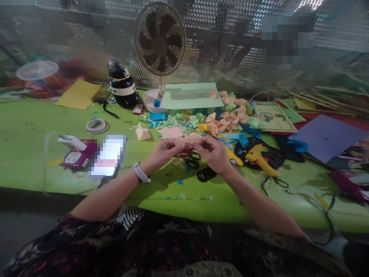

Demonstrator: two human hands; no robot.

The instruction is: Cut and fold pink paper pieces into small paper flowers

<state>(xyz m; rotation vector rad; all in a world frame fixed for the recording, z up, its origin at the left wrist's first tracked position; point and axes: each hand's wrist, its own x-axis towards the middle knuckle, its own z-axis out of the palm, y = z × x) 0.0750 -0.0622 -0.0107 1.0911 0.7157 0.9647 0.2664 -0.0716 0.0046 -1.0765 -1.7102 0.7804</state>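
Over the middle of the green table, both hands pinch a piece of peach paper (193,137) between thumbs and fingers. My left hand (165,154), with a white band on its wrist, has the paper's near left side. Its near right side is in the closed fingers of my right hand (213,154), and the two thumbs almost meet. Black scissor handles (192,161) show below the hands; the blades are hidden. A black object (206,174) lies under my right wrist. Behind the paper are peach cut-outs (172,132), a folded peach piece (142,132) and piled paper petals (227,120).
A yellow glue gun (261,161) with a cord lies right of my right hand. To the left are a lit phone (108,157), a purple power strip (82,157) and a tape roll (97,125). A fan (160,40) and a black bottle (122,86) stand behind.
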